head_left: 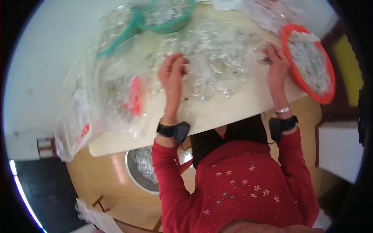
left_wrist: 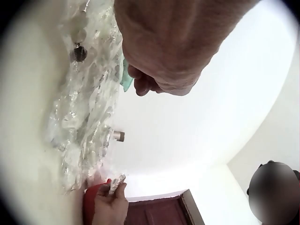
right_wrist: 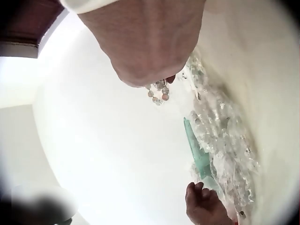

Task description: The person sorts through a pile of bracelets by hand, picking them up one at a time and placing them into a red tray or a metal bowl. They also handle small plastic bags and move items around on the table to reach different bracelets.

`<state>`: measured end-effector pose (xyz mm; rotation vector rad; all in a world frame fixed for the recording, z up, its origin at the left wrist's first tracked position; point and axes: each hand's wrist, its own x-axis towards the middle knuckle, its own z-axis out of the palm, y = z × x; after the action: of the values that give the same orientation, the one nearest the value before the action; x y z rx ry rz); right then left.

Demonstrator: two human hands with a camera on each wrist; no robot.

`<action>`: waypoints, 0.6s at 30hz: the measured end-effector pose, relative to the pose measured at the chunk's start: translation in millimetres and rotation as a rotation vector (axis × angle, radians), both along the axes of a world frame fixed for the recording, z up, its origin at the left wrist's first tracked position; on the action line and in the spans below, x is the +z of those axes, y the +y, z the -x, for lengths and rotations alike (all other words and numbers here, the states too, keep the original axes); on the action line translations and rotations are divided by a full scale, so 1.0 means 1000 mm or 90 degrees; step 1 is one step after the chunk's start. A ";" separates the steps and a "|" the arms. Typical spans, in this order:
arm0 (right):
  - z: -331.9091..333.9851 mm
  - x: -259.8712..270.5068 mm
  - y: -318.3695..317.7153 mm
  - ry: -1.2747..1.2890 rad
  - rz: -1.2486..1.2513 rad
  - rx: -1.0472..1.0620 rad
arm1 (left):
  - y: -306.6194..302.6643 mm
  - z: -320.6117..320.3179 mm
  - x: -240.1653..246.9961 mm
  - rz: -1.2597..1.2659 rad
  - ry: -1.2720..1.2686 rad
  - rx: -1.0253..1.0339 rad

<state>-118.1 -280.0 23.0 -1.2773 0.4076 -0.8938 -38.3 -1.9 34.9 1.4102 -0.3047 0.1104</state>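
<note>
My right hand (head_left: 276, 66) is at the right side of the table, beside the red basin (head_left: 331, 73). It holds a beaded bracelet (right_wrist: 159, 93), whose round pale and pinkish beads hang below the fingers in the right wrist view. From the left wrist view, the same hand (left_wrist: 111, 206) pinches something small and shiny. Loosely curled, my left hand (head_left: 173, 72) hovers at the left edge of a spread of small clear packets (head_left: 217, 62), and nothing shows in its fingers. Some packets in the pile contain beads, one dark (left_wrist: 78, 53).
Green baskets (head_left: 167, 25) with packets stand at the far left. A large clear bag (head_left: 77, 112) with red print and a pink piece (head_left: 135, 97) lies on the left. Pinkish bags (head_left: 272, 15) are at the back. Below the table's edge sits a metal basin (head_left: 132, 174) of packets.
</note>
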 end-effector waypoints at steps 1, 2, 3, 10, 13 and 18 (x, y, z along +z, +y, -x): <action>-0.008 -0.004 0.005 0.003 -0.004 0.007 | 0.000 0.000 0.000 -0.023 0.007 0.013; -0.009 -0.003 0.009 0.023 0.010 0.000 | 0.001 0.000 -0.006 -0.041 -0.017 0.009; -0.007 0.000 0.009 0.042 0.028 -0.010 | 0.000 0.000 -0.011 -0.060 -0.041 0.003; 0.005 0.016 0.038 0.164 0.117 0.139 | -0.025 0.051 0.010 -0.077 -0.006 -0.182; 0.008 0.009 0.058 0.161 0.168 0.278 | -0.037 0.067 0.006 -0.084 0.057 -0.235; 0.012 0.003 0.079 0.148 0.257 0.400 | -0.027 0.077 0.001 -0.065 0.189 -0.339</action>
<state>-130.3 -200.9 26.1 -1.7540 -0.0148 -0.2963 -115.1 -28.7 35.9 1.3796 -0.4321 -0.5523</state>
